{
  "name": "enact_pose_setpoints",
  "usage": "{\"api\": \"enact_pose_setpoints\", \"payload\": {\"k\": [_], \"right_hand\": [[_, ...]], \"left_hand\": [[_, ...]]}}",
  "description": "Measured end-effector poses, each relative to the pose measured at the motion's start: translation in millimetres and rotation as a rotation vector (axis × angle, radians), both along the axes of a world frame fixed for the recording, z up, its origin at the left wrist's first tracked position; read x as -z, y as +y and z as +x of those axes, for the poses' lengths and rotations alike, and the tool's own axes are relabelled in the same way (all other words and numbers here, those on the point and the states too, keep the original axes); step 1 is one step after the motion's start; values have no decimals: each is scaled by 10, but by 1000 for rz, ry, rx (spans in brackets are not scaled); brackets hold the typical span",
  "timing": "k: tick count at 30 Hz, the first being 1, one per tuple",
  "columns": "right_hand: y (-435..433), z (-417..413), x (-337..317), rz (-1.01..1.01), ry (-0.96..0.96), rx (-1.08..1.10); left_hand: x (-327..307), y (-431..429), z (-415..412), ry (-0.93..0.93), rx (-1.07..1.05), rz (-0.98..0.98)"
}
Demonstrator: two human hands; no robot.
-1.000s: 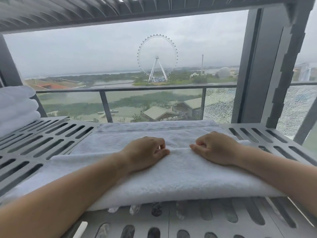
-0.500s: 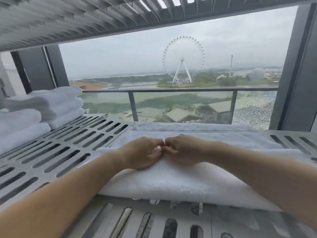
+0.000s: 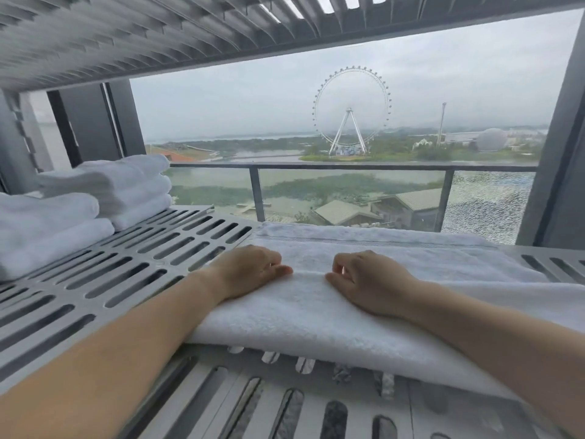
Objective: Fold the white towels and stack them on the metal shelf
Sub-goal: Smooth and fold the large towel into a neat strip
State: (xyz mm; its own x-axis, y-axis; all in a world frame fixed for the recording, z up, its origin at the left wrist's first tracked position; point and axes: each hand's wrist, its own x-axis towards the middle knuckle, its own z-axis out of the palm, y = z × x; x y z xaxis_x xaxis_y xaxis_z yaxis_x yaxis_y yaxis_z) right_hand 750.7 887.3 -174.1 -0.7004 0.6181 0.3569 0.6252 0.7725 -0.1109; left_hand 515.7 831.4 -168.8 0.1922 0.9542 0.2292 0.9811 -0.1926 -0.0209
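Note:
A white towel (image 3: 316,315), folded lengthwise, lies across the slotted metal shelf (image 3: 133,270) in front of me. My left hand (image 3: 250,269) rests on the towel's folded edge with curled fingers, thumb and fingertips pinching the fabric. My right hand (image 3: 364,280) does the same a short gap to the right, fingers curled onto the same edge. Both forearms lie over the near part of the towel. At the shelf's left end stand two stacks of folded white towels (image 3: 123,185), the nearer stack (image 3: 47,229) partly cut off by the frame.
Another slotted shelf (image 3: 158,36) hangs close above. Dark upright posts stand at the left (image 3: 88,125) and the right (image 3: 563,153). Behind the shelf is a window with a glass balcony railing (image 3: 348,167) and a Ferris wheel far off.
My hands, which touched at the middle of the towel's edge half a second ago, have moved apart along it. The view has turned left, showing more of the towel stacks.

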Motion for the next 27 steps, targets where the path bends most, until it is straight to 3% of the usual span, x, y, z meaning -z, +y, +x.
{"api": "enact_pose_setpoints", "payload": {"k": [6, 10, 16, 24, 27], "right_hand": [[42, 106, -61, -87, -104, 18], [55, 356, -83, -105, -104, 0], [97, 865, -97, -71, -102, 93], [155, 1226, -146, -57, -192, 210], [161, 1191, -82, -45, -173, 228]], "left_hand": [[-98, -8, 173, 34, 63, 86], [-179, 82, 719, -14, 150, -104], [-163, 348, 1270, -83, 244, -144], [-40, 405, 1244, -196, 311, 65], [-13, 401, 1231, -154, 288, -5]]}}
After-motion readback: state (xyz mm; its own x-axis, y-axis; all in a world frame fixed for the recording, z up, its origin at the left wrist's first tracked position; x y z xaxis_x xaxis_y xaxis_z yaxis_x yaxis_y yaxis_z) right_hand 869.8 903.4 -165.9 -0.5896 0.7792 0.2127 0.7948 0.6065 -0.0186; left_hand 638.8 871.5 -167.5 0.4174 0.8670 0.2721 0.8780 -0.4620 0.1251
